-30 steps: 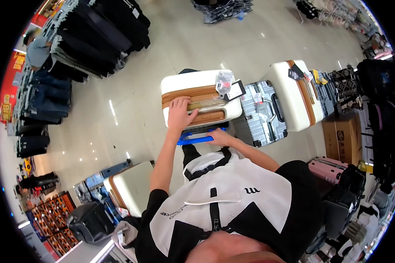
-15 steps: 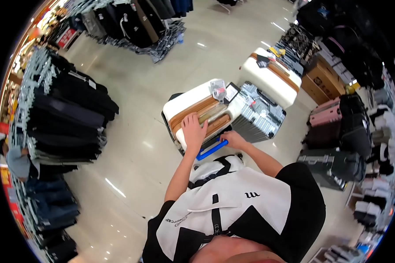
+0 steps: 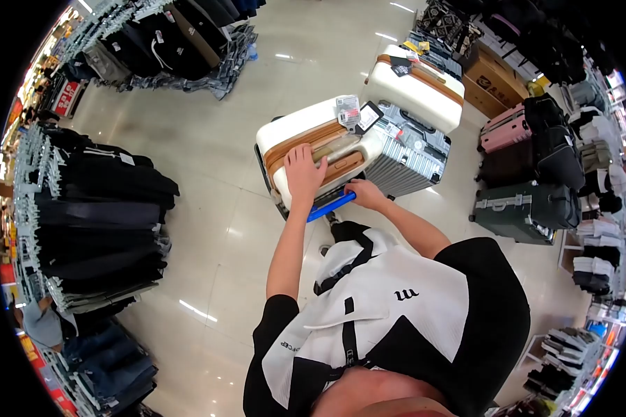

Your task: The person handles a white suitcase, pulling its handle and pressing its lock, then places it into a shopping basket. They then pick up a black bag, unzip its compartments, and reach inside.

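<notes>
My left hand [image 3: 303, 170] rests with fingers spread on the top of a white suitcase [image 3: 285, 130] with brown trim, beside its carry handle. The suitcase stands on a dark cart, of which only an edge shows. My right hand [image 3: 368, 193] is closed around the right end of the cart's blue handle bar [image 3: 332, 206]. Paper tags [image 3: 348, 110] hang at the far end of the white suitcase. Right beside it stands a ribbed silver-grey suitcase [image 3: 403, 170], and beyond that another white suitcase [image 3: 417, 94] with brown trim.
Racks of dark clothes [image 3: 104, 215] line the left side, with a person [image 3: 42, 323] by them. Another clothes rack [image 3: 167, 48] stands ahead. On the right are a cardboard box [image 3: 490, 78], a pink suitcase [image 3: 506, 128], a dark green suitcase [image 3: 518, 208] and shelves of folded goods.
The view has shifted and turned slightly, so the suitcases and cart appear higher in it. Both hands keep their places, left on the white suitcase and right on the blue handle bar.
</notes>
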`<state>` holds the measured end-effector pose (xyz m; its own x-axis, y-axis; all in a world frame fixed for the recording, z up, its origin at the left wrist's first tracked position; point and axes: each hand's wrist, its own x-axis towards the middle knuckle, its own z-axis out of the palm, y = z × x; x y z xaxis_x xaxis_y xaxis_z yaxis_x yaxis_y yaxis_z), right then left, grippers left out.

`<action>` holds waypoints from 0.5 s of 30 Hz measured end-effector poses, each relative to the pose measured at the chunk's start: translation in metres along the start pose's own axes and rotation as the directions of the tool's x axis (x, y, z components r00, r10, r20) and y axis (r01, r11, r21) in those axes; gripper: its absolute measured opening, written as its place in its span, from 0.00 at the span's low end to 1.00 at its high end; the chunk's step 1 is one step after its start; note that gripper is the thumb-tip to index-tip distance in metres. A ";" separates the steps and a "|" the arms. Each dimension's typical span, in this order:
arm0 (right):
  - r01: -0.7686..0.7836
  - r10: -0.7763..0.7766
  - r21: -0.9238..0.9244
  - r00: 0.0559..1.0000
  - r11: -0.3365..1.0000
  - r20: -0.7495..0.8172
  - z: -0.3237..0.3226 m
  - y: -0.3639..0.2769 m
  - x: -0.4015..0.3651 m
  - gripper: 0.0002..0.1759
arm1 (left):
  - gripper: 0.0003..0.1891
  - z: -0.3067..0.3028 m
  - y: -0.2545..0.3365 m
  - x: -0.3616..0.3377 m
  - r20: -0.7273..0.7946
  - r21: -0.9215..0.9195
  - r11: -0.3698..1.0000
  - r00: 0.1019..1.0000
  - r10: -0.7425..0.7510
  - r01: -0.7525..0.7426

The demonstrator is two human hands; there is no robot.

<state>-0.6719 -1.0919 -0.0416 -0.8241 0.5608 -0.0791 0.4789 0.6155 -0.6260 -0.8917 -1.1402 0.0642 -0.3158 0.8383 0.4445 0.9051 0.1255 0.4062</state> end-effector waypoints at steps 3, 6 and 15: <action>-0.010 0.010 0.010 1.000 1.000 -0.001 -0.002 -0.011 0.013 0.07 | 0.18 -0.005 -0.011 0.016 0.025 -0.025 0.999 0.999 0.023 -0.022; -0.029 0.029 -0.012 0.999 0.999 -0.044 0.001 -0.012 0.030 0.07 | 0.18 0.001 -0.026 0.036 0.047 -0.053 0.997 0.997 0.065 -0.063; -0.092 0.092 -0.009 0.995 0.996 -0.026 0.003 -0.002 0.109 0.07 | 0.17 0.025 -0.075 0.122 0.125 -0.104 0.979 0.974 0.188 -0.176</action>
<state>-0.7634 -1.0338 -0.0514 -0.7685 0.6292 -0.1161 0.5554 0.5659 -0.6093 -0.9907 -1.0340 0.0679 -0.1018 0.9066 0.4096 0.9120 -0.0794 0.4025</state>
